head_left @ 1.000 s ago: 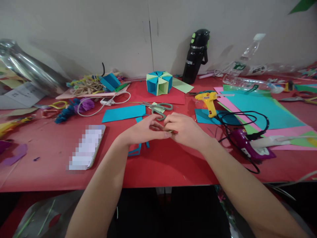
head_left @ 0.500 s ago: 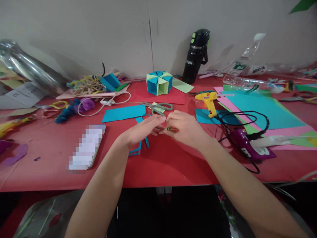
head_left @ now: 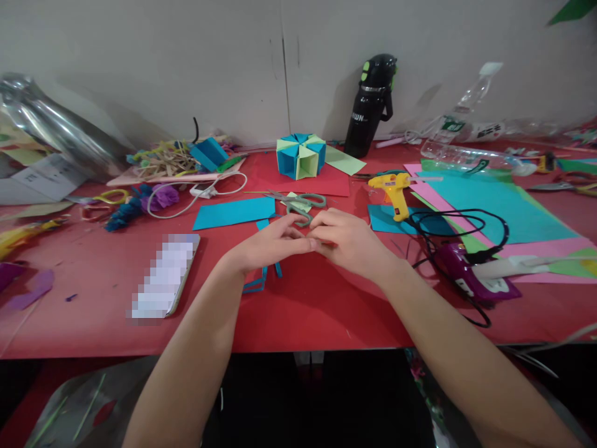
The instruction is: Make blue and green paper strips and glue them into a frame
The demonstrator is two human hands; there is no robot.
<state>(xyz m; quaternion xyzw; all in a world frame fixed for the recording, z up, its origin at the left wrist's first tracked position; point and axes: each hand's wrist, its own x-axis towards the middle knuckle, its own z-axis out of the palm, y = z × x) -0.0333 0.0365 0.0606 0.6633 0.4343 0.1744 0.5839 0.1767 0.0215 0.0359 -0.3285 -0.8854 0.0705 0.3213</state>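
Observation:
My left hand (head_left: 273,241) and my right hand (head_left: 347,239) meet over the middle of the red table (head_left: 321,311), fingertips together. The left thumb reaches across to the right fingers, with the other left fingers curled above it. The right fingers are bent into a pinch; the small green roll seen there earlier is hidden between the hands. Just beyond lie grey-handled scissors (head_left: 298,202). Blue paper strips (head_left: 254,285) are partly covered by the left hand. A blue paper rectangle (head_left: 236,213) lies to the left.
A folded blue and yellow paper ring (head_left: 301,157) stands at the back. Right are a yellow glue gun (head_left: 394,191), a purple glue gun (head_left: 466,274) with black cable, and coloured sheets (head_left: 494,205). A phone (head_left: 165,277) lies left; a black bottle (head_left: 368,109) leans against the wall.
The left thumb has come down in front of the right fingertips, and the left fingers have lifted and curled. The green roll's end is now covered.

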